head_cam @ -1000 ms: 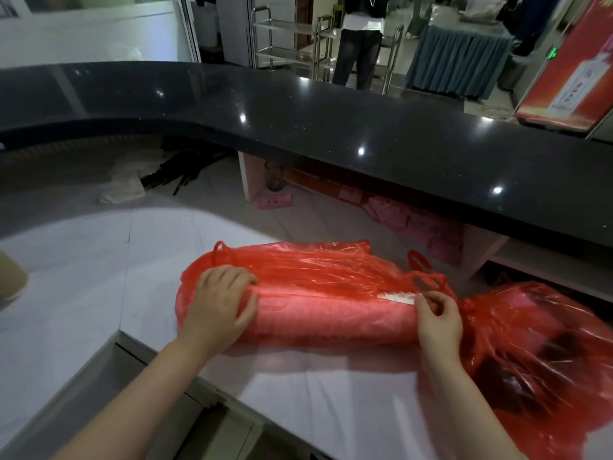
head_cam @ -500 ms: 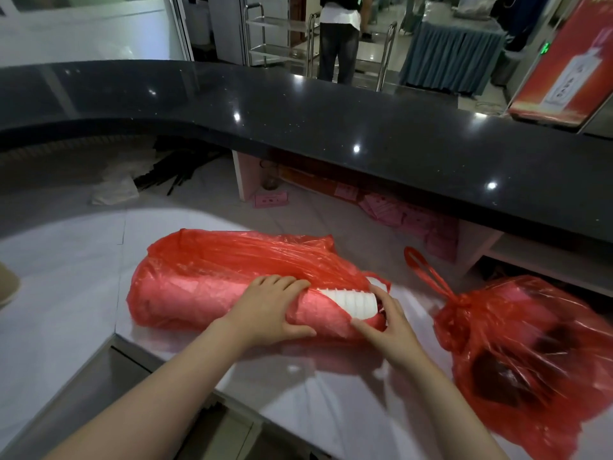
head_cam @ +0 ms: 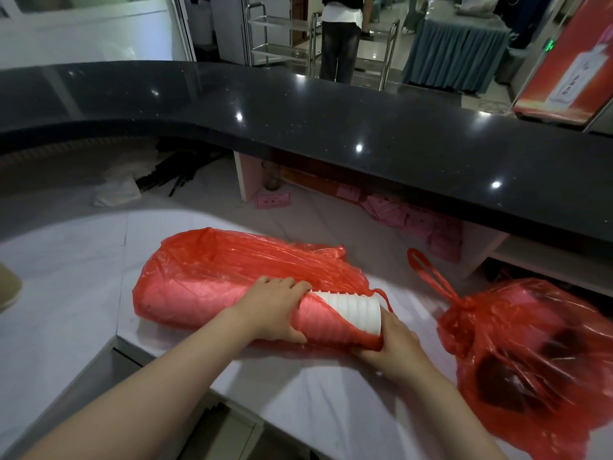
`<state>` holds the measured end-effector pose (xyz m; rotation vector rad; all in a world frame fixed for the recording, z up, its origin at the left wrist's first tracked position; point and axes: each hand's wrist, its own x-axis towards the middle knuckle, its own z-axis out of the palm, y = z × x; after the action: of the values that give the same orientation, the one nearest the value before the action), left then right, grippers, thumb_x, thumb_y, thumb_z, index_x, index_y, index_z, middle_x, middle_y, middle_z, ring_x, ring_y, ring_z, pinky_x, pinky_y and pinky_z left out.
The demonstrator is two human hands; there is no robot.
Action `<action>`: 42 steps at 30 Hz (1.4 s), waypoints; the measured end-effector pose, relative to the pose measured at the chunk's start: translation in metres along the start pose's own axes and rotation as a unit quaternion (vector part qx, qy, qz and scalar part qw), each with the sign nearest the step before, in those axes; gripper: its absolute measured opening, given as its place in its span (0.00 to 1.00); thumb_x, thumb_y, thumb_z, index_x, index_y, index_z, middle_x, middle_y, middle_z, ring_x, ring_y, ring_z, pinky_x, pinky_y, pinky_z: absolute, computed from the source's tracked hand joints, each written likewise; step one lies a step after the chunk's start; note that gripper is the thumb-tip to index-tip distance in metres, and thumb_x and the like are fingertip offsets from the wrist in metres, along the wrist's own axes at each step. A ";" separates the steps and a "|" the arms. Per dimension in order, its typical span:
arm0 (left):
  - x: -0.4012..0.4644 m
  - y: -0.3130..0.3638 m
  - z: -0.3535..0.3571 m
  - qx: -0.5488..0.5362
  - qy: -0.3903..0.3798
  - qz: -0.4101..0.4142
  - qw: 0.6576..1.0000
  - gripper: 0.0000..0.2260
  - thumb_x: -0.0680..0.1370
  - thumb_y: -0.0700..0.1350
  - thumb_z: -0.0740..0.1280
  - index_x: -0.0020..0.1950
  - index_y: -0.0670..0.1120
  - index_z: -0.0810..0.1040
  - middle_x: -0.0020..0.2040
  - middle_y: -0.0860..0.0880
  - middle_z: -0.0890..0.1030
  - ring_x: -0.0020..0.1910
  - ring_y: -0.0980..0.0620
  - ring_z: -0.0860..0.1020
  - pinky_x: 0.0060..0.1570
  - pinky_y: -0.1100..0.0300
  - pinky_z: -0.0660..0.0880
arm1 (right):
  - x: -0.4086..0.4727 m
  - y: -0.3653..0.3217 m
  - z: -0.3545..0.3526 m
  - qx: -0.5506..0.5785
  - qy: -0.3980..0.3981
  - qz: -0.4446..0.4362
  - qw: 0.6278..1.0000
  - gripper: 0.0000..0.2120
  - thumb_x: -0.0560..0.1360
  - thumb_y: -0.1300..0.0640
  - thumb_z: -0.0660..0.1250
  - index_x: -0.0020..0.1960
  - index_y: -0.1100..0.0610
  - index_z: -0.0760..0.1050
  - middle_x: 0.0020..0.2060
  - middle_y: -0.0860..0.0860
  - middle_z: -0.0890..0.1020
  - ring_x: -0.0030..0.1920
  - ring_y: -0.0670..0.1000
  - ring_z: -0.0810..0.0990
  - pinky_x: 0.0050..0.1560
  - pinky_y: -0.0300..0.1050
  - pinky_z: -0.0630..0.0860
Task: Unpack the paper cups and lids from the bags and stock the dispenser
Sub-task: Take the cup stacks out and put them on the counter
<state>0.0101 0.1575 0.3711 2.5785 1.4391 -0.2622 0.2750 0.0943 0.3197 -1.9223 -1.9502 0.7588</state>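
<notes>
glossy plastic bag (head_cam: 212,270), polished stone counter (head_cam: 365,127)

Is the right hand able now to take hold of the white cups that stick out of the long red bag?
Probably yes. The white cups are bare at the long red bag's mouth, and the right hand already lies against that end; nothing covers them there.

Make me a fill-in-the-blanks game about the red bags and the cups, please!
1. The stack of cups poking out of the long bag is the colour ____.
2. The hand gripping the long bag around its middle is the ____ hand.
3. The right hand is at the ____ end of the long bag.
4. The second bag, beside the right hand, is ____ shut at the top.

Missing words: white; left; open; tied
</notes>
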 end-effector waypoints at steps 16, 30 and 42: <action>-0.006 -0.006 -0.019 -0.150 0.225 -0.041 0.962 0.42 0.60 0.68 0.67 0.72 0.53 0.68 0.65 0.53 0.75 0.63 0.48 0.75 0.60 0.50 0.73 | -0.021 -0.025 0.013 0.062 -0.126 -0.060 0.988 0.40 0.68 0.28 0.68 0.75 0.42 0.63 0.68 0.40 0.74 0.66 0.42 0.74 0.66 0.39 0.71; 0.002 0.002 -0.018 -0.127 0.256 -0.042 0.957 0.43 0.61 0.69 0.70 0.73 0.53 0.67 0.64 0.53 0.76 0.61 0.48 0.76 0.58 0.48 0.74 | 0.026 -0.054 -0.014 0.499 0.086 0.042 0.861 0.37 0.61 0.34 0.73 0.66 0.50 0.73 0.59 0.52 0.83 0.60 0.55 0.81 0.64 0.56 0.76; -0.001 0.000 -0.008 -0.113 0.324 0.017 0.939 0.41 0.67 0.68 0.66 0.75 0.48 0.67 0.69 0.50 0.75 0.66 0.49 0.74 0.64 0.50 0.71 | 0.039 -0.095 0.008 0.665 0.027 0.031 0.745 0.42 0.61 0.36 0.79 0.68 0.55 0.73 0.55 0.60 0.82 0.48 0.62 0.79 0.36 0.52 0.72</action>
<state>0.0101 0.1583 0.3788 2.5987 1.4772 0.7862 0.1895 0.1346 0.3607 -1.0040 -0.7181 1.4919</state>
